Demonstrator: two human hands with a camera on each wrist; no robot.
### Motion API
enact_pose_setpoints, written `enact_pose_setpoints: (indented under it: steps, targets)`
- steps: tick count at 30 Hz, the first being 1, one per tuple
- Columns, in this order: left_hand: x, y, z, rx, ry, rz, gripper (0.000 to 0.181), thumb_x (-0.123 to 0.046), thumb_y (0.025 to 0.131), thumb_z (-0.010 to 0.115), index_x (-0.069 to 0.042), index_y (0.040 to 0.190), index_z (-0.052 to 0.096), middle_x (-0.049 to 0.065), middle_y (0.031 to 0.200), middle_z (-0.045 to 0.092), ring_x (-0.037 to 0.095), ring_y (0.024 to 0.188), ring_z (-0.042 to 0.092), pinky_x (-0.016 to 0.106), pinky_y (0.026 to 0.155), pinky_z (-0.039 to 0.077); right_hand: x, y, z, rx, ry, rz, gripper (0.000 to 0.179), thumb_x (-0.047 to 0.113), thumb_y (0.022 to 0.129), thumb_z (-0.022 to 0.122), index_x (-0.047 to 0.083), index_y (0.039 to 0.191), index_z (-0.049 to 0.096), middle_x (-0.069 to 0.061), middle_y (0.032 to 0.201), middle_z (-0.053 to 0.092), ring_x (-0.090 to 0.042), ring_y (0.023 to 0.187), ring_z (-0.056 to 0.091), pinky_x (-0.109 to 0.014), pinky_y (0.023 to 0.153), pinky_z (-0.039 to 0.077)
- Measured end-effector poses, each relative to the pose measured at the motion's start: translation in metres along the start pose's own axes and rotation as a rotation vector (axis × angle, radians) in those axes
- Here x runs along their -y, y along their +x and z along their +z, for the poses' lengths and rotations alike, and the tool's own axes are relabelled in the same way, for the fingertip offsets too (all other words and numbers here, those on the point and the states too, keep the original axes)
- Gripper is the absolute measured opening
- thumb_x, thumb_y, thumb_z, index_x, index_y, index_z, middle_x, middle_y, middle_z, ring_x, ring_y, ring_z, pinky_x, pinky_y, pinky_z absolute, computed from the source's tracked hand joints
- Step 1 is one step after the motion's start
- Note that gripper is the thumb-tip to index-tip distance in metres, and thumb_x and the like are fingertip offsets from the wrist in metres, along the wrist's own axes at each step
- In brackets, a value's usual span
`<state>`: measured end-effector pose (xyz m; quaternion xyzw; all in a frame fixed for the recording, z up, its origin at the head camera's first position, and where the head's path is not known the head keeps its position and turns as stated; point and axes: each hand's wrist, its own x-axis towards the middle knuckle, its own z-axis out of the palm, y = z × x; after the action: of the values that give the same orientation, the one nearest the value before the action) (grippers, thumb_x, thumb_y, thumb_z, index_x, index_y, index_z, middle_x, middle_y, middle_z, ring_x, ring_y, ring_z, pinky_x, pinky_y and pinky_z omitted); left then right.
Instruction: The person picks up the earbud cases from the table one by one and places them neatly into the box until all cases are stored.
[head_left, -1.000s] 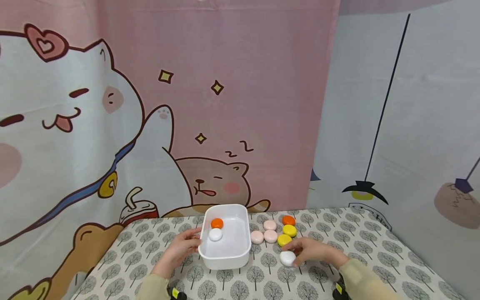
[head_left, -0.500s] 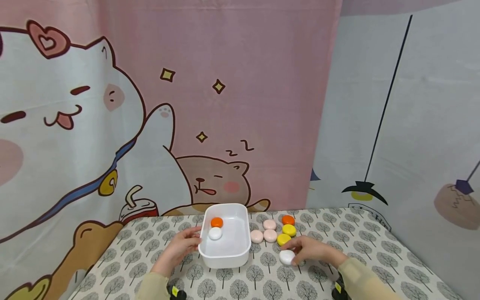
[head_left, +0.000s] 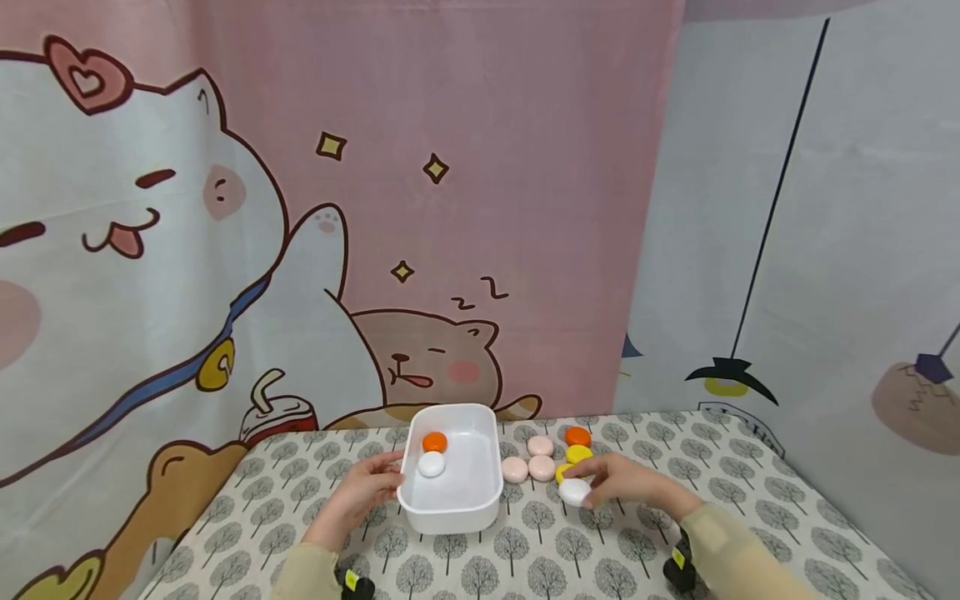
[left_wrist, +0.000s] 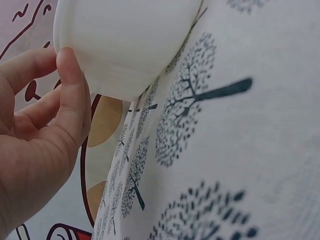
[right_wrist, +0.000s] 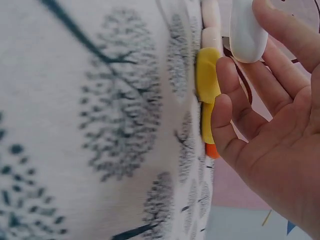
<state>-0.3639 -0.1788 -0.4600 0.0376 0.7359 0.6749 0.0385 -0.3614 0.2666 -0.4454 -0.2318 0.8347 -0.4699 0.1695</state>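
Note:
In my right hand [head_left: 626, 483] a white rounded disc [head_left: 574, 492] is pinched between thumb and fingers. The right wrist view shows that white disc [right_wrist: 248, 32] apart from the cloth, with the ring and little fingers free below it. My left hand [head_left: 360, 492] holds the left rim of a white rectangular box [head_left: 450, 522], its thumb against the outer wall [left_wrist: 107, 60] in the left wrist view. Inside the box, toward its left side, an orange disc [head_left: 434, 442] lies next to another white disc [head_left: 431, 464].
Between the box and my right hand lie pink discs [head_left: 542, 468], yellow discs [head_left: 578, 454] partly hidden by the hand, and an orange disc [head_left: 577, 437] farthest back. A tree-patterned cloth [head_left: 480, 575] covers the table. Behind it hangs a cartoon curtain [head_left: 525, 208].
My right hand has raised the white disc off the cloth, moving it slightly up in the head view so that it partly covers the nearest yellow disc. The left hand stays at the box.

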Motion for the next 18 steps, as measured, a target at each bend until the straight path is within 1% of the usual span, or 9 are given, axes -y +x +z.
enact_pose_setpoints:
  steps: [5,7,11,16,18]
  targets:
    - [-0.002,0.002,0.001,-0.004,0.006,-0.002,0.052,0.001,0.087,0.063,0.008,0.136,0.048,0.015,0.103,0.054,0.023,0.082,0.058,0.031,0.073,0.054,0.004,0.002,-0.005,0.024,0.047,-0.054,0.053,0.007,0.081,0.073,-0.002,0.131,0.057,-0.012,0.110,0.065,-0.026,0.092,0.061,-0.046,0.078,0.051]
    - [-0.002,0.003,0.000,-0.006,0.007,-0.005,0.052,0.001,0.086,0.064,0.008,0.136,0.048,0.015,0.103,0.054,0.022,0.080,0.058,0.031,0.072,0.054,0.006,0.003,-0.007,0.022,0.051,-0.061,0.053,0.006,0.081,0.074,-0.001,0.132,0.057,-0.011,0.110,0.066,-0.026,0.092,0.062,-0.046,0.079,0.052]
    - [-0.002,0.002,0.000,-0.011,0.012,-0.014,0.053,0.001,0.086,0.064,0.007,0.136,0.048,0.015,0.102,0.055,0.021,0.078,0.057,0.031,0.071,0.054,0.010,0.006,-0.009,0.004,0.026,-0.070,0.052,0.007,0.080,0.074,0.001,0.130,0.059,-0.010,0.110,0.066,-0.025,0.090,0.062,-0.047,0.078,0.053]
    - [-0.002,-0.001,0.001,-0.012,0.012,-0.020,0.053,0.000,0.086,0.064,0.007,0.136,0.048,0.015,0.103,0.055,0.022,0.078,0.058,0.031,0.072,0.054,0.017,0.008,-0.013,-0.005,-0.008,-0.090,0.054,0.010,0.081,0.075,-0.002,0.131,0.058,-0.011,0.112,0.065,-0.025,0.091,0.063,-0.046,0.079,0.052]
    - [-0.002,-0.001,0.001,-0.011,0.010,-0.017,0.053,-0.001,0.087,0.064,0.007,0.137,0.048,0.015,0.102,0.056,0.023,0.079,0.058,0.032,0.072,0.054,0.019,0.009,-0.015,-0.006,-0.009,-0.089,0.054,0.011,0.081,0.075,-0.001,0.131,0.058,-0.011,0.110,0.065,-0.025,0.091,0.063,-0.049,0.080,0.052]
